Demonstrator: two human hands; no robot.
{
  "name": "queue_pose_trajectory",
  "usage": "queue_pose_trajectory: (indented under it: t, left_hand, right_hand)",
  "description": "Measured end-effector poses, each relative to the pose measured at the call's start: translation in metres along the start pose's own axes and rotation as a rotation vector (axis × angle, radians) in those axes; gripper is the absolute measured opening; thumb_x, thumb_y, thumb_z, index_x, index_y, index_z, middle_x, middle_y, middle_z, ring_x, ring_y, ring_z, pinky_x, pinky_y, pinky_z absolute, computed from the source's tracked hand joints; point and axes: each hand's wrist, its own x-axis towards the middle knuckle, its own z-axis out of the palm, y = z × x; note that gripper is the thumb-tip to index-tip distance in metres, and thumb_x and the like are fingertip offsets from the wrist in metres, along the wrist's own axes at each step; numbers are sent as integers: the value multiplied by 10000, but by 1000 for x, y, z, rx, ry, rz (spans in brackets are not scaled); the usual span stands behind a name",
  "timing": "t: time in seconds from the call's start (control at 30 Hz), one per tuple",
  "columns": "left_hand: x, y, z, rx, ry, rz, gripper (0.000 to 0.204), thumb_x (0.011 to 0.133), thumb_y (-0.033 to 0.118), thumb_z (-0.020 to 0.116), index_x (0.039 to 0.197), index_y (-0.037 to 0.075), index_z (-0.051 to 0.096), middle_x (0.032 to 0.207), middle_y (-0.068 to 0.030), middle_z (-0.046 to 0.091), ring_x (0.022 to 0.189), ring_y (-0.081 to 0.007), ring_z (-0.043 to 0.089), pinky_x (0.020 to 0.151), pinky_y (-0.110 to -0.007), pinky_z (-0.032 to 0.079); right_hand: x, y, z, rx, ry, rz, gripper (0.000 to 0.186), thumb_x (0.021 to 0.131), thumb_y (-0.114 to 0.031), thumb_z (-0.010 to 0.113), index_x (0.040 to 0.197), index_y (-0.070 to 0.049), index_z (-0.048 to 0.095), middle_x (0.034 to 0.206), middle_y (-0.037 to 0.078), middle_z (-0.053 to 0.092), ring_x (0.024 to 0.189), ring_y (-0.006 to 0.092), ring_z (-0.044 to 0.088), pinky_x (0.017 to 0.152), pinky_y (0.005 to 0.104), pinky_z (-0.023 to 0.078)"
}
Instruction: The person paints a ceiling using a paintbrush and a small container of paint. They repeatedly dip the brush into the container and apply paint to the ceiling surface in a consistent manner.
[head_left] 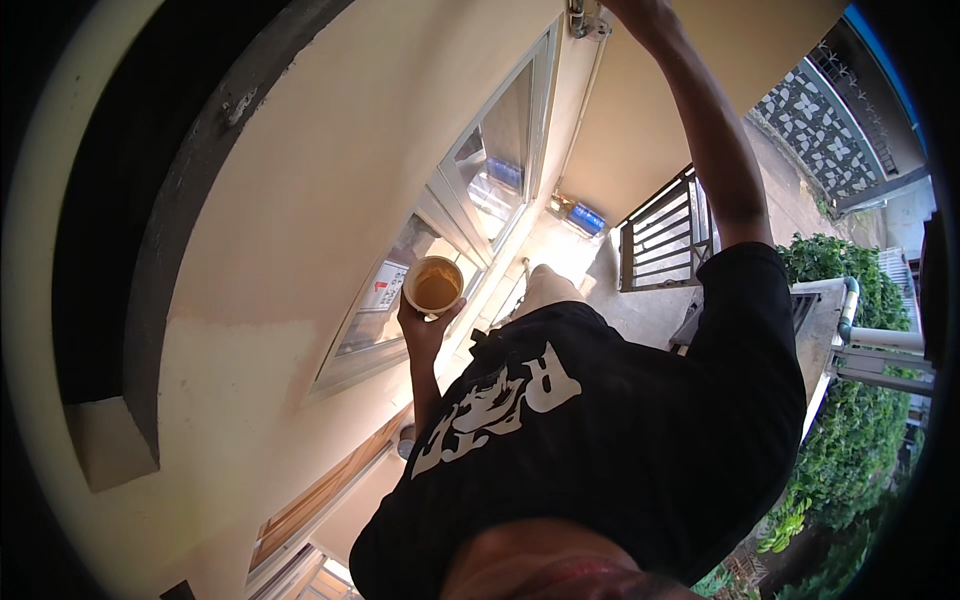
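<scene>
My left hand (428, 325) is wrapped round a pale round cup (411, 285) from below. Orange-brown stuff coats the inside and bottom of the cup; whether it is liquid I cannot tell. The cup is held in front of a white-framed window (440, 190). Stretched up along the beige wall (250, 250), my right arm reaches the top edge of the view. Only the wrist side of my right hand (638, 10) shows there, and its fingers are cut off. Beside it is a small metal fitting (592, 25) on the wall.
A dark-edged opening (190, 190) cuts into the wall at the left. Blue water bottles (583, 218) stand on the floor near a dark metal railing gate (665, 235). Green bushes (850, 440) and a pale pipe (850, 305) are at the right, with a patterned wall (825, 130) beyond.
</scene>
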Motion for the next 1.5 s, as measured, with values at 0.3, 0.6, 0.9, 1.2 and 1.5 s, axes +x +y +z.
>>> queue_pose_trajectory:
  t: [0.3, 0.6, 0.9, 1.2, 1.5]
  left_hand:
    - [-18, -24, -1, -142, 89, -147, 765, 713, 66, 969, 1368, 9, 577, 1253, -126, 701, 1132, -229, 703, 962, -364, 595]
    - [-3, 0, -6, -85, 148, -48, 785, 693, 156, 999, 1351, 30, 591, 1252, -120, 711, 1162, -241, 702, 968, -399, 589]
    - [-40, 15, -13, -17, 371, 4, 844, 684, 177, 1001, 1403, 41, 581, 1278, -127, 715, 1181, -251, 710, 959, -407, 624]
    - [-47, 37, -31, -56, 487, 47, 791, 689, 172, 997, 1371, 53, 615, 1273, -101, 721, 1180, -240, 708, 995, -404, 598]
    - [-54, 48, -39, 15, 561, 63, 757, 682, 187, 994, 1331, 56, 628, 1230, -114, 724, 1132, -236, 713, 956, -391, 566]
  right_hand:
    - [-177, -191, -60, 339, -424, -183, 287, 1078, -320, 586, 1027, -45, 650, 609, 107, 661, 477, 295, 652, 434, 441, 491]
    - [-83, -64, 12, 140, -359, 70, 276, 1069, -387, 582, 1112, -186, 767, 847, 124, 753, 701, 321, 729, 596, 445, 560]
    - [-197, -125, -55, 758, -1037, -3, 344, 1028, -313, 685, 974, 24, 729, 650, 55, 624, 589, 106, 496, 565, 339, 411]
    - [-195, -221, -74, 438, -988, -842, 140, 900, -91, 705, 1005, -42, 784, 887, 129, 724, 773, 343, 717, 734, 451, 570]
    - [-191, -298, -86, 467, -739, -1285, 88, 830, -80, 733, 747, -49, 730, 720, 115, 687, 688, 261, 738, 617, 373, 552]
